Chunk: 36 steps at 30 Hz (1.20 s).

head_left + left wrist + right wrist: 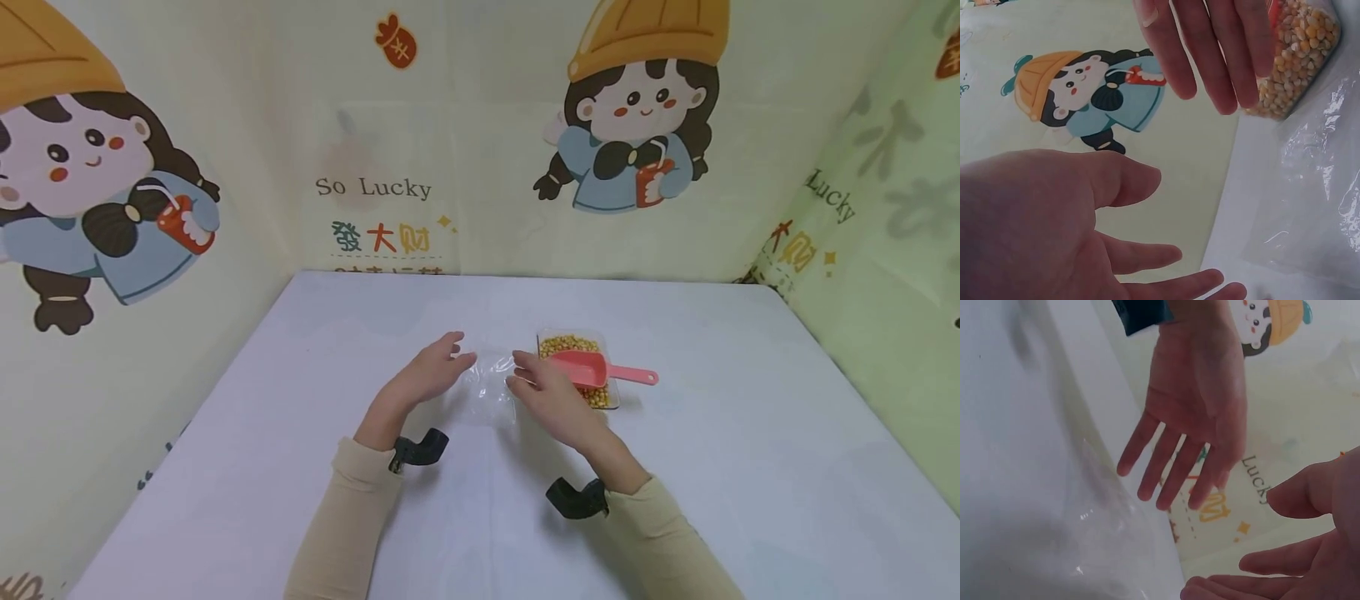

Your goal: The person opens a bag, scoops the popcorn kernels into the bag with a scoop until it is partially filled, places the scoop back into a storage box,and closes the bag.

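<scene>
A clear plastic bag (491, 392) lies flat on the table between my two hands. My left hand (435, 368) hovers at its left side, fingers spread and holding nothing. On the other side my right hand (555, 400) is held over the bag's right edge, also with nothing in it; its fingers look straight in the left wrist view. Just beyond the right hand stands a shallow clear container of corn kernels (568, 342). A pink scoop (592, 369) lies across the container, its handle pointing right and its front end partly hidden by the right hand.
The white table (420, 533) stretches out on all sides of these things. A printed cloth (495, 233) with cartoon figures hangs along the back and both sides. Each wrist carries a black camera mount (576, 498).
</scene>
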Each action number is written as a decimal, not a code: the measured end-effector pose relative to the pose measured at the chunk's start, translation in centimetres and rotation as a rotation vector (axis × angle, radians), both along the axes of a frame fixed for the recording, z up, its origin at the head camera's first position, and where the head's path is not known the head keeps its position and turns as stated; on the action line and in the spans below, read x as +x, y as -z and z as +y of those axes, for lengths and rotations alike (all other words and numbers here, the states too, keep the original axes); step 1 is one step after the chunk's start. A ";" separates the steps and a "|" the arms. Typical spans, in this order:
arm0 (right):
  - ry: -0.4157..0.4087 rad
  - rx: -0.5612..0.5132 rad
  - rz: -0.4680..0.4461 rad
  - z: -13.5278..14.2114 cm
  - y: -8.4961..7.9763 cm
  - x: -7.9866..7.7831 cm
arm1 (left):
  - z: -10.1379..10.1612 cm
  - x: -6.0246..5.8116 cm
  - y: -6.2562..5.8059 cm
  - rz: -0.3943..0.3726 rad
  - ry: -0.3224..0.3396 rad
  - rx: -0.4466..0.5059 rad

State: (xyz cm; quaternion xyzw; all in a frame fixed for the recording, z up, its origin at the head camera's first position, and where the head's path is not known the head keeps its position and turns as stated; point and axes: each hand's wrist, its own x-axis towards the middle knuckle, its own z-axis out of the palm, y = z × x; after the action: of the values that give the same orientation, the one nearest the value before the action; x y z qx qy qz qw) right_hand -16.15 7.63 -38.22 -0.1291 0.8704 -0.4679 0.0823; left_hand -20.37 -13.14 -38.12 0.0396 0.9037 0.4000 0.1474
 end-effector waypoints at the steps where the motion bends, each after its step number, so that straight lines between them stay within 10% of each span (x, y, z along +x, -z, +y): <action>1: 0.002 0.003 -0.015 -0.2 0.0 0.1 | 0.0 0.0 0.0 -0.003 -0.002 -0.004; 36: 0.012 0.152 -0.071 -2.8 3.1 0.4 | -0.4 -0.4 1.9 -0.075 -0.006 -0.032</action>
State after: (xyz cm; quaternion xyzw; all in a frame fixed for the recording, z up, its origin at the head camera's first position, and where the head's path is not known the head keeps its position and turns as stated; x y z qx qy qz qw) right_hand -15.78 4.84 -41.36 -0.1007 0.9007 -0.4053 0.1201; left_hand -20.73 -13.49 -39.99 0.0196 0.9040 0.3871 0.1804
